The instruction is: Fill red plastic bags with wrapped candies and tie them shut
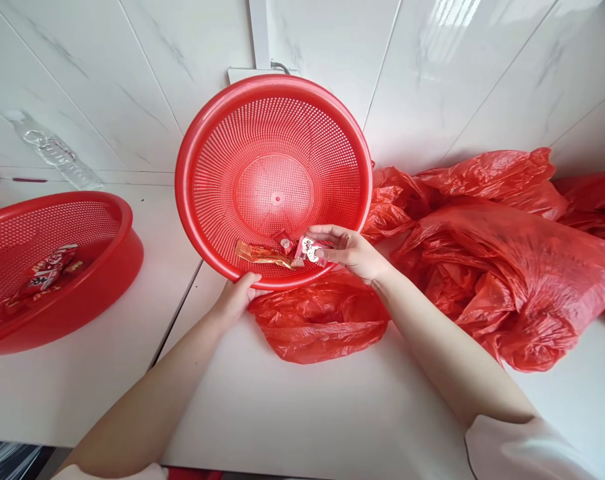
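Note:
A round red mesh basket is tilted, its opening facing me. My left hand grips its lower rim, thumb over the edge. Inside the lower rim, my right hand pinches a small pink-and-white packet between thumb and fingers. Beside that packet in the basket lie a gold-and-red wrapped strip and a small dark red packet. Below the rim, a red plastic bag spreads on the white table.
At the left, a second red basket holds red packets. A clear plastic bottle lies near the tiled wall. Crumpled red plastic bags cover the right side. A seam crosses the tabletop.

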